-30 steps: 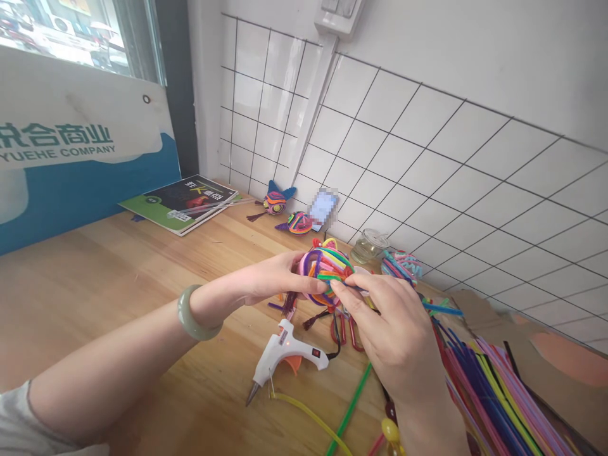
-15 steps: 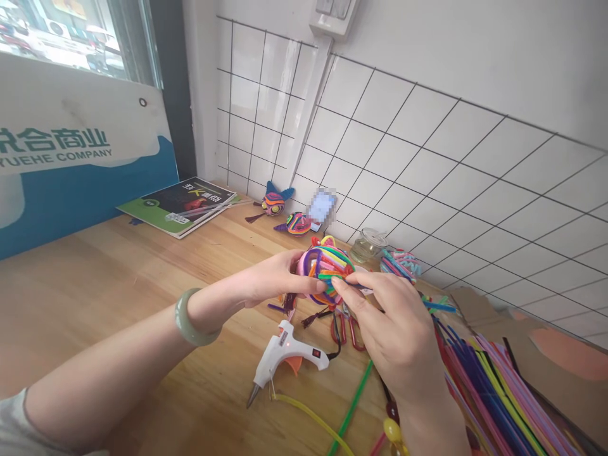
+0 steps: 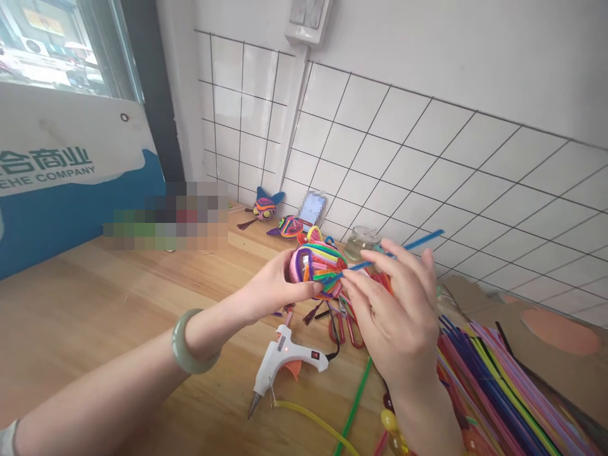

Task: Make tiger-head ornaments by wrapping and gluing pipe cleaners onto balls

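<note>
Left hand [image 3: 268, 288] grips striped ball [image 3: 327, 254] above bench [image 3: 137, 285]. Right hand [image 3: 403, 320], partly spread, has fingertip at ball's side, by blue stem [image 3: 424, 240]; pinch unclear. Stem apparently being worked there; steady ball hold needed.

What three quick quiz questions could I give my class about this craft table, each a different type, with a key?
1. Multiple choice: what does the left hand hold?
A) glass jar
B) multicoloured craft piece
C) phone
2. True or false: the white glue gun lies on the wooden table.
3. Fill in the blank: the fuzzy stem reaching out past the fingers of the right hand is ____ in colour.

Key: 1. B; 2. True; 3. blue
</note>
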{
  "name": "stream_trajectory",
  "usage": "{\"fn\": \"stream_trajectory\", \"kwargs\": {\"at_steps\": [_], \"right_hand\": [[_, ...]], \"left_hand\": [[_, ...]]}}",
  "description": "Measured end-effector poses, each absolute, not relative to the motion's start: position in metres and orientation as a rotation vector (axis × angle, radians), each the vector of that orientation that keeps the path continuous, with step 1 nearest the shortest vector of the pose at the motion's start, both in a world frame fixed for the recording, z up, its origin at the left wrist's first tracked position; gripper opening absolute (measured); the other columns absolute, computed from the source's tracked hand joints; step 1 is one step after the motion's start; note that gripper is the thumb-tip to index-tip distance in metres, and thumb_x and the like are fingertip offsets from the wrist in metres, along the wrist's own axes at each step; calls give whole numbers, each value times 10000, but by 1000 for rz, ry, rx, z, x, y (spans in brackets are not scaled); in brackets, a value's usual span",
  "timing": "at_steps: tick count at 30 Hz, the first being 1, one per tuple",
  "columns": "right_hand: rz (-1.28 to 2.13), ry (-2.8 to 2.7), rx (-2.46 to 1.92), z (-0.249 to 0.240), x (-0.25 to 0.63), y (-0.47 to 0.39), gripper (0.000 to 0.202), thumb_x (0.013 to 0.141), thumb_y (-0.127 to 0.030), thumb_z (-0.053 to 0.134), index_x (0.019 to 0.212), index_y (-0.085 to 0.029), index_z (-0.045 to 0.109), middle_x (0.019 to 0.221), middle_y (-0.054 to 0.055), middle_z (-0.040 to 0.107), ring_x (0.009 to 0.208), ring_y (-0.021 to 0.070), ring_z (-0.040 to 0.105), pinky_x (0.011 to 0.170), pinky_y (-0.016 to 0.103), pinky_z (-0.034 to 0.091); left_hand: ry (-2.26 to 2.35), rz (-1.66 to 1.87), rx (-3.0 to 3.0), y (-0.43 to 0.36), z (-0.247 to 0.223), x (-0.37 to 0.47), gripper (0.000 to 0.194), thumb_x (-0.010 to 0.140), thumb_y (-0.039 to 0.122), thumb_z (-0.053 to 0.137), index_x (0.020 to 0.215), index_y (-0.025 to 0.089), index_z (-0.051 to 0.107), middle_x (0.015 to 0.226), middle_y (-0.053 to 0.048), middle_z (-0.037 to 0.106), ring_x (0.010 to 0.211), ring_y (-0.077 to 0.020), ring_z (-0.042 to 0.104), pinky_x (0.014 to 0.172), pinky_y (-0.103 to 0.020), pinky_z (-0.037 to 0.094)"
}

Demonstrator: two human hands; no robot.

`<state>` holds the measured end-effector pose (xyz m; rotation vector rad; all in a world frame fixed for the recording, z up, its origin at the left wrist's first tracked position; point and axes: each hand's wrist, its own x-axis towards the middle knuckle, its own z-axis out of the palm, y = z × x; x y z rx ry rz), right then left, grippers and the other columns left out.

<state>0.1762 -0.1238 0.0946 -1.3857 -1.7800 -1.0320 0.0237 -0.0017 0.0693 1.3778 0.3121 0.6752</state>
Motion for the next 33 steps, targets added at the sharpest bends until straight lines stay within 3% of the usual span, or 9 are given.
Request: {"fn": "stream_trajectory", "kwargs": {"at_steps": [2,5,8,12,17,33], "right_hand": [[-1067,-1674,-1370,94,175,-123,212,822,-81,707,984,-214,680,1165,119,643,1240,353,552,1071,642,380],[-1004,-1500,-1359,94,170,-121,174,812,-105,732,933,-218,679,1056,107,656,1067,299,634,925,503,516],[-710,-1441,-1394,95,162,-121,65,863,-168,691,873,-229,668,870,47,680,818,206,664,760,378,558],[-276,-1412,-1455,94,150,-120,40,863,-249,684,848,-219,662,780,9,699,701,160,653,635,287,561],[-147,-1332,-1469,91,144,-119,36,844,-242,682,840,-220,653,758,-1,702,700,154,660,635,269,566],[-188,-1331,-1460,91,143,-119,48,826,-211,672,818,-224,627,739,-6,693,693,151,655,653,270,566]], "left_hand": [[324,768,1346,-4,67,26,600,650,322,851,1158,133,594,1154,-128,704,1078,-292,660,949,-390,517],[351,916,1320,-8,65,28,647,650,343,853,1180,120,556,1236,-171,661,1156,-320,624,1000,-426,489],[365,1035,1314,-12,63,29,663,645,333,857,1185,143,522,1253,-159,646,1170,-313,617,1002,-423,489],[304,1140,1331,-18,60,31,637,665,259,844,1187,190,485,1227,-100,657,1140,-251,633,993,-359,493],[330,1160,1325,-24,58,33,611,675,291,833,1160,204,472,1203,-97,661,1125,-256,641,981,-378,504],[281,1147,1323,-24,56,34,596,724,299,811,1191,201,454,1231,-99,656,1130,-240,647,976,-354,508]]}}
